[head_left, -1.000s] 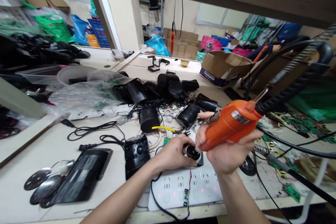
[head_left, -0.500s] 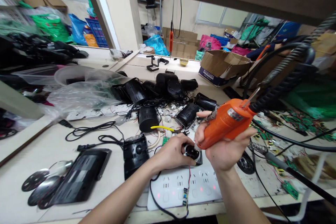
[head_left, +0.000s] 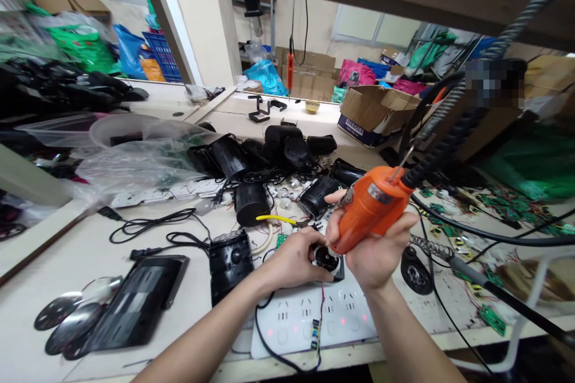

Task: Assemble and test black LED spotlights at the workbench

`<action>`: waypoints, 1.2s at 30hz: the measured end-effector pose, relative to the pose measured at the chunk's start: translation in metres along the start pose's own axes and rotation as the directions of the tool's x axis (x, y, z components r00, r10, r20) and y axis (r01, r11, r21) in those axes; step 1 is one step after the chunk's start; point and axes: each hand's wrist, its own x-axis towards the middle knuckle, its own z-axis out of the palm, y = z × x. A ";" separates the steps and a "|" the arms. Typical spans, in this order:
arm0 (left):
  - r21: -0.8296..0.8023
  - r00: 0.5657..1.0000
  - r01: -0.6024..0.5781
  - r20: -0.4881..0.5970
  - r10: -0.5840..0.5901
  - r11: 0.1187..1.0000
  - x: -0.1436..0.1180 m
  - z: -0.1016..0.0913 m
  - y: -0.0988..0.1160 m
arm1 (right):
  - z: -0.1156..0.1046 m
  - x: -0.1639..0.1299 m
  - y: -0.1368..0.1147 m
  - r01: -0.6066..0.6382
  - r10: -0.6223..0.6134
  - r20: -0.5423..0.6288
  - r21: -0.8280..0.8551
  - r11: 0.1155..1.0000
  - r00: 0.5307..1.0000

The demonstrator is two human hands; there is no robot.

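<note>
My right hand (head_left: 375, 251) is wrapped round an orange electric screwdriver (head_left: 371, 206), tilted with its lower end toward my left hand. The fingers of my left hand (head_left: 299, 260) grip a small round part with a black inside and pale rim (head_left: 327, 258). Just behind that hand lies a tool with a yellow handle (head_left: 276, 219), partly covered. A small circuit board on wires (head_left: 315, 335) hangs from the part over a white power strip (head_left: 287, 305) with red lights. Left of my forearm is an open black housing (head_left: 231, 260).
Several black cylindrical housings (head_left: 251, 203) are piled at the middle back. A black panel (head_left: 139, 302) and dark discs lie on the left. Green circuit boards (head_left: 492, 317) spread on the right, near a soldering iron (head_left: 485, 284). A cardboard box (head_left: 375, 116) stands behind.
The orange screwdriver and my right hand have shifted slightly left and tipped more upright. My left hand keeps its hold on the round part.
</note>
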 end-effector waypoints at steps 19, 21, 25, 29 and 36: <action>0.024 1.000 -0.016 0.017 0.016 1.000 -0.001 -0.001 0.006 | -0.001 -0.001 0.005 0.022 -0.021 -0.006 0.038 0.999 1.000; 0.028 1.000 -0.015 0.019 0.014 1.000 -0.002 -0.001 0.007 | -0.002 0.000 0.007 0.010 -0.010 0.011 0.045 0.999 1.000; 0.029 1.000 0.019 -0.007 -0.019 0.999 -0.002 0.002 0.007 | -0.003 0.002 0.008 -0.019 0.018 0.040 0.031 0.999 0.999; 0.028 0.999 0.018 -0.039 -0.017 0.999 -0.001 0.006 0.005 | -0.003 0.001 0.008 -0.025 0.025 0.010 0.035 0.999 1.000; 0.009 0.999 -0.015 -0.046 0.015 1.000 0.003 0.010 -0.001 | -0.001 -0.001 0.006 -0.026 0.025 0.031 0.023 0.999 0.999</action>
